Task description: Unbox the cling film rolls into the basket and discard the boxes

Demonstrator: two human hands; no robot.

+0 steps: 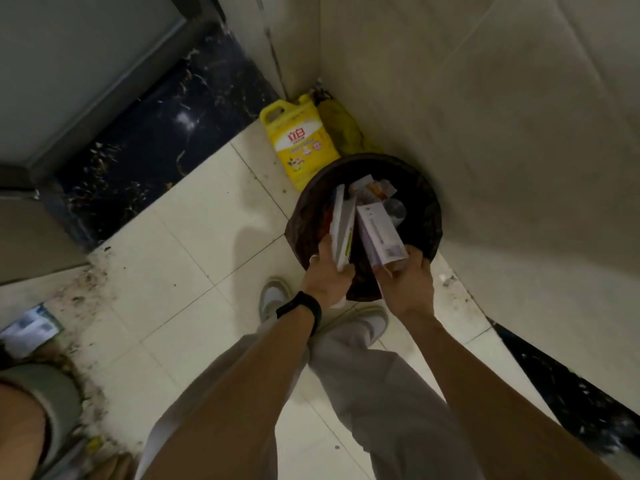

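- Two long boxes, a white box and a purple box, point down into the bin at its near rim.
- They look empty, so probably light, thin and easy to crush; a hold at the near end seems enough.
- The left hand pinches the white box; the right hand wraps around the purple one.
- A yellow jug stands just beside the bin's far rim.

The bin stood in the floor's corner, two boxes side by side over it, a jug behind.
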